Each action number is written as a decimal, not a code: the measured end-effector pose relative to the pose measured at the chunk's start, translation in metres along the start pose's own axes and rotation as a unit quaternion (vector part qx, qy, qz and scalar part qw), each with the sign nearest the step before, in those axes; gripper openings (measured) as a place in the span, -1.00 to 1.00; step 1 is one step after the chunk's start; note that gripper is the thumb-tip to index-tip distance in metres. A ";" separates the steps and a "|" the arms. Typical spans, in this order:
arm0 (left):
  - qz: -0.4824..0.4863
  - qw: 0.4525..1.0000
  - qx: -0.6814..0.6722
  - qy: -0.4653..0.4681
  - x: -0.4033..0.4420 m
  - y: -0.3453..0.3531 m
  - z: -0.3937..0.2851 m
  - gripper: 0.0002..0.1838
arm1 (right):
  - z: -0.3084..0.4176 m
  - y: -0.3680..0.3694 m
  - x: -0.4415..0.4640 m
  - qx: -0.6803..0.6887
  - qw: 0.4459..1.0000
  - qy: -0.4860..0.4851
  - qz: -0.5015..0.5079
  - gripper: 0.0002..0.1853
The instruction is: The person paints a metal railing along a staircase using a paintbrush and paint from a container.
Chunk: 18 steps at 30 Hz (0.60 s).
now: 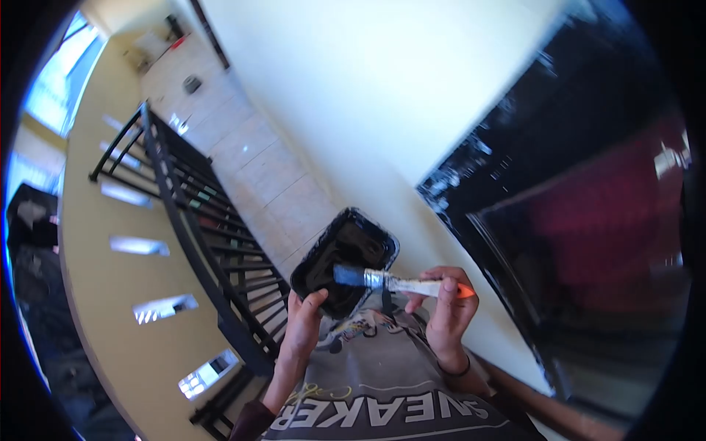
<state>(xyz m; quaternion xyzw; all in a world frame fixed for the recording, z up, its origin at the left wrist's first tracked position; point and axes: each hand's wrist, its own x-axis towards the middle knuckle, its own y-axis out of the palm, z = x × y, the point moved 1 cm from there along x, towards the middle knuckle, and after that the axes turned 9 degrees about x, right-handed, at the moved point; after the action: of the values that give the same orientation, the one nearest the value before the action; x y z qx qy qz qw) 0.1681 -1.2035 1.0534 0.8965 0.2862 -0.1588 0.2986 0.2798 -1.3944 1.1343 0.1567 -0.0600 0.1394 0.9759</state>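
My left hand grips the near left edge of a black paint tray, its thumb over the rim. Dark, glossy paint coats the inside of the tray. In my right hand is a paintbrush with a paint-smeared whitish handle, an orange end and a metal band. The brush lies nearly level, its dark bristles over the tray; whether they touch the paint I cannot tell. Both hands are in front of my grey printed shirt.
A black metal railing runs along the left, beside a tiled floor. On the right, a white wall bears a large black painted area with ragged edges and a dark red reflective panel. A small round object sits farther off on the floor.
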 end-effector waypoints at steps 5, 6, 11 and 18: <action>-0.135 0.990 -0.044 0.001 0.032 -0.001 -0.023 -0.44 | -0.042 0.044 0.084 0.022 0.995 0.049 0.082 -0.65; -0.145 0.988 -0.053 0.004 0.042 -0.003 -0.030 -0.44 | -0.049 0.051 0.098 0.020 0.992 0.069 0.101 -0.65; -0.174 0.983 -0.053 0.004 0.083 -0.016 -0.039 -0.46 | -0.088 0.071 0.132 -0.012 0.985 0.111 0.133 -0.65; -0.164 0.985 -0.042 0.026 0.200 -0.079 -0.050 -0.41 | -0.191 0.113 0.207 -0.009 0.989 0.099 0.106 -0.61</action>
<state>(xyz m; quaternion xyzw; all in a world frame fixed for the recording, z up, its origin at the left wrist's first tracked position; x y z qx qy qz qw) 0.2832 -1.0371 0.9656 0.8276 0.4437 -0.1705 0.2986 0.4583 -1.1775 1.0205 0.1257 0.0196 0.2563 0.9582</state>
